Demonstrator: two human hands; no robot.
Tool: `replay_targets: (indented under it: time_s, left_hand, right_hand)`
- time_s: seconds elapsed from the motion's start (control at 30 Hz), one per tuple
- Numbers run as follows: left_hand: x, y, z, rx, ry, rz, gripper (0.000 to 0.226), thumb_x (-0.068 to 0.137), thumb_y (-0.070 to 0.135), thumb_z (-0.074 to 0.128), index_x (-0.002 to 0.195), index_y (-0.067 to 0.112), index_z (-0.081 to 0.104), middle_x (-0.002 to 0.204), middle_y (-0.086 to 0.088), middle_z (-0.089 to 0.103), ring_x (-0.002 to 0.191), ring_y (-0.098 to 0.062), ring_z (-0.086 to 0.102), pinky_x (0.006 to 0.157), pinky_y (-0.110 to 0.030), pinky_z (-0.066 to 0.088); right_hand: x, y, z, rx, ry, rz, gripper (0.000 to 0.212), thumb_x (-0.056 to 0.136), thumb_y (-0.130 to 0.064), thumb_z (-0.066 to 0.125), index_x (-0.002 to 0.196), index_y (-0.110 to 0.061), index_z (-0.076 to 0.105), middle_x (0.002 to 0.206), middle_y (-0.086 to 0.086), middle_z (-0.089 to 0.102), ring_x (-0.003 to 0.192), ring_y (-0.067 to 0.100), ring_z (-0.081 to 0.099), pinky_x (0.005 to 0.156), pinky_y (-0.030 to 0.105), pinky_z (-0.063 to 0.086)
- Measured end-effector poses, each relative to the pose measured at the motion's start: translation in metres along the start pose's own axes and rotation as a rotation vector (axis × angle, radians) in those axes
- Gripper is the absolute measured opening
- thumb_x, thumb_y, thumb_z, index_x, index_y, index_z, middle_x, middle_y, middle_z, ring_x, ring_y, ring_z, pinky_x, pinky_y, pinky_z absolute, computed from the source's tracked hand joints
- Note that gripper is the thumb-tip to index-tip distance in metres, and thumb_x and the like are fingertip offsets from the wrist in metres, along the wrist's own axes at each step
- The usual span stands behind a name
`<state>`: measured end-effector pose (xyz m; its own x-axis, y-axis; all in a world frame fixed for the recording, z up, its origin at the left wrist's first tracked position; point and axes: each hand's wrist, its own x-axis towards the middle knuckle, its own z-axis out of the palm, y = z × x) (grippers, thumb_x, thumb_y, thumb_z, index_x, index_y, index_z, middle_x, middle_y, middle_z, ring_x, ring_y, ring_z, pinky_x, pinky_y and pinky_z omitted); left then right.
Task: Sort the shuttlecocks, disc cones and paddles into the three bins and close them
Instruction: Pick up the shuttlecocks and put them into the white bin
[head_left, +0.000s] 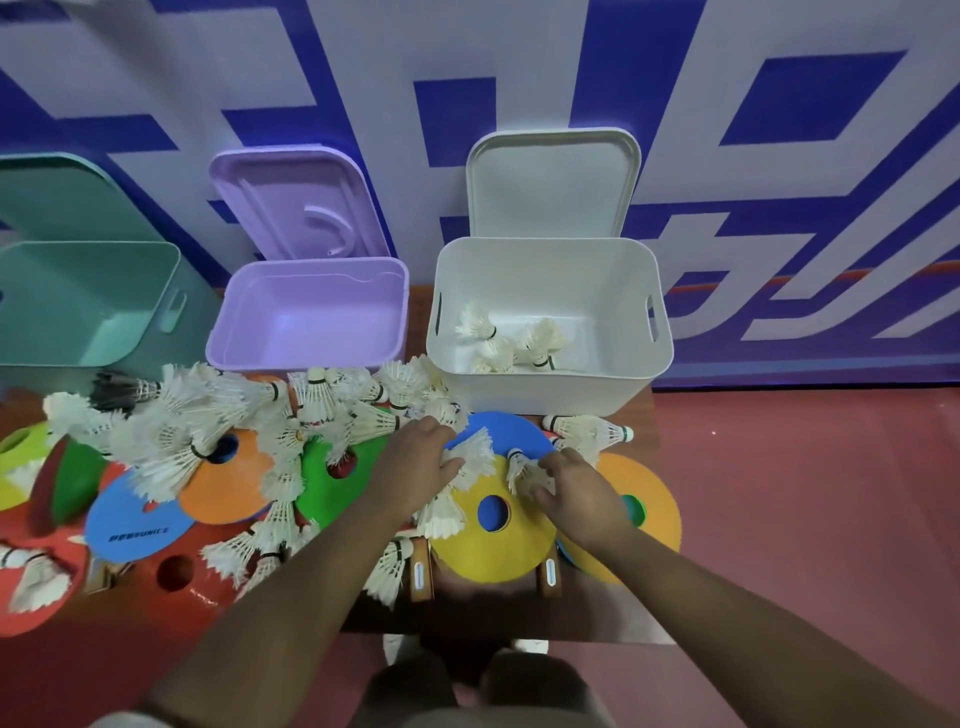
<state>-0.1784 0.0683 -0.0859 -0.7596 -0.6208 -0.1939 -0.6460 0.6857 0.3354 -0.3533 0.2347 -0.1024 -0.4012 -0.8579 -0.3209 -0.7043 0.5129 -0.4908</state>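
Observation:
Several white shuttlecocks (317, 400) lie scattered over coloured disc cones on the table. My left hand (415, 465) grips a shuttlecock (475, 452) above the yellow disc cone (467, 540). My right hand (576, 493) pinches another shuttlecock (522, 470) just right of it. The white bin (550, 384) at the back right stands open, with a few shuttlecocks (511, 340) inside. The purple bin (311, 312) and the teal bin (88, 301) stand open with nothing in them. Two wooden paddle handles (422, 574) poke out under the yellow cone.
Three lids lean against the blue and white wall behind the bins: the white lid (553, 182), the purple lid (296, 202), the teal lid (57, 197). Orange (654, 514), blue (135, 525), green (332, 493) and red (176, 577) disc cones overlap across the table. Red floor lies to the right.

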Motion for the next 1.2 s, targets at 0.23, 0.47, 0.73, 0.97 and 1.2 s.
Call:
replay_targets:
  time_s: [0.23,0.47,0.73,0.97,1.2]
  left_hand:
    - [0.004,-0.002,0.008,0.216,-0.021,0.078,0.033,0.093,0.034,0.045,0.116,0.018,0.063,0.103,-0.002,0.062,0.097,-0.022,0.056,0.086,-0.034,0.04]
    - [-0.002,-0.015,-0.009,-0.052,0.133,-0.029,0.023,0.092,0.026,0.05,0.093,0.014,0.069,0.087,-0.001,0.062,0.073,-0.023,0.06,0.059,-0.036,0.052]
    - [0.003,-0.013,-0.08,-0.43,0.253,-0.097,0.02,0.09,0.022,0.059,0.097,0.01,0.072,0.094,-0.004,0.068,0.073,-0.02,0.065,0.074,-0.035,0.054]
    - [0.052,0.01,-0.149,-0.504,0.358,-0.082,0.017,0.085,0.018,0.056,0.081,0.011,0.07,0.072,-0.005,0.067,0.066,-0.023,0.063,0.065,-0.031,0.049]
    - [0.111,0.014,-0.142,-0.531,0.249,-0.154,0.028,0.087,0.022,0.056,0.111,0.014,0.07,0.097,-0.003,0.073,0.087,-0.019,0.068,0.086,-0.032,0.053]
  right_hand:
    - [0.013,-0.009,0.021,-0.051,0.08,0.156,0.024,0.093,-0.031,0.052,0.109,-0.013,0.054,0.109,0.007,0.053,0.084,0.031,0.06,0.058,0.032,0.041]
    - [0.015,-0.016,0.017,-0.016,0.264,0.14,0.012,0.093,-0.024,0.054,0.095,-0.015,0.061,0.098,0.006,0.053,0.071,0.031,0.058,0.053,0.037,0.047]
    - [-0.004,-0.065,-0.048,0.309,0.437,-0.071,0.003,0.092,-0.017,0.058,0.09,-0.017,0.06,0.089,-0.003,0.058,0.071,0.01,0.056,0.066,0.031,0.047]
    - [0.036,-0.097,-0.117,0.497,0.624,0.047,0.005,0.091,-0.018,0.057,0.087,-0.016,0.058,0.08,-0.004,0.063,0.07,0.016,0.062,0.062,0.026,0.046]
    - [0.1,-0.088,-0.12,0.495,0.519,0.179,0.021,0.09,-0.022,0.054,0.11,-0.016,0.058,0.096,-0.001,0.064,0.082,0.021,0.066,0.073,0.037,0.054]
